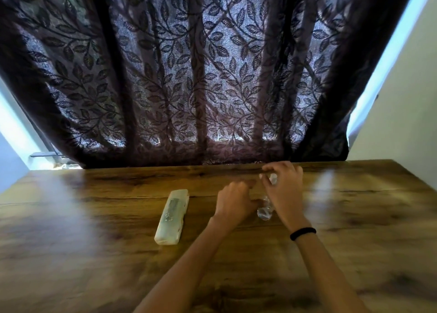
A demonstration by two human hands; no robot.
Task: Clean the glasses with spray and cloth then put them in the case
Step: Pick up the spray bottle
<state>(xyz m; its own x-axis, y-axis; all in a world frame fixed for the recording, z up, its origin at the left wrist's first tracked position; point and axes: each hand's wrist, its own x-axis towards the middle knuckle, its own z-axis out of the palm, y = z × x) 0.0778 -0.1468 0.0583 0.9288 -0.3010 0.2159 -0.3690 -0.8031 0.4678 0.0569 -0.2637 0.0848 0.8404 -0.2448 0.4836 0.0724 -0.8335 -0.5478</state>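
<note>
Both arms reach forward over a wooden desk (94, 218) whose far edge meets a dark leaf-patterned curtain (177, 76); the frame is blurred around the hands, so fine detail is uncertain; the left hand (234, 201) hovers low over the desk with its fingers (246, 185) curled loosely, and whether they have hold of anything cannot be told; the right hand (283, 189), with a black band (303, 233) on its wrist, sits just beside the left, its fingers (272, 168) bent down around the pale top of a small clear spray bottle (264, 211); the bottle's base shows between the two hands, at or near the desk surface, and it is unclear whether the grip is closed on it; a translucent case (172, 216) lies shut on the desk to the left of the hands, apart from them, long side running away from the viewer, with a dark shape showing faintly through its lid; the glasses and cloth cannot be made out separately.
</note>
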